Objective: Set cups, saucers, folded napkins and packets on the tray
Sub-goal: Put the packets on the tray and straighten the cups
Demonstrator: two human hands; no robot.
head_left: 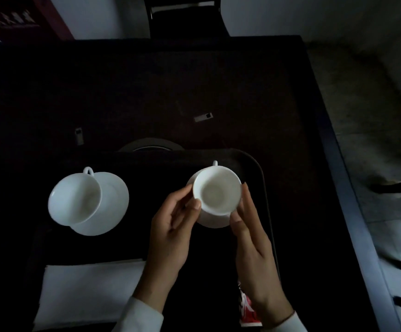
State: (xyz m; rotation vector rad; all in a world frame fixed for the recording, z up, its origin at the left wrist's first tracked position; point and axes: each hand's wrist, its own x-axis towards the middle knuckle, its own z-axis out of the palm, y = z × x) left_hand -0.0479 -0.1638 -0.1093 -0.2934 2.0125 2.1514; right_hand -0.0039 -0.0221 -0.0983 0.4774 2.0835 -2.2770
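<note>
White china: head view shows the right cup (216, 190) on its saucer (212, 219) at the tray (265, 188) right end, left hand (170, 236) and right hand (254, 248) pinching its rim with half-curled fingers. Centring before release seems advisable. Count: two cups, two saucers, one napkin (89, 291), one red packet (247, 307).

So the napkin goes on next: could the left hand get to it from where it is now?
Probably yes. The left hand only steadies the right cup, and the folded napkin lies uncovered just beside its wrist, nothing between.
</note>
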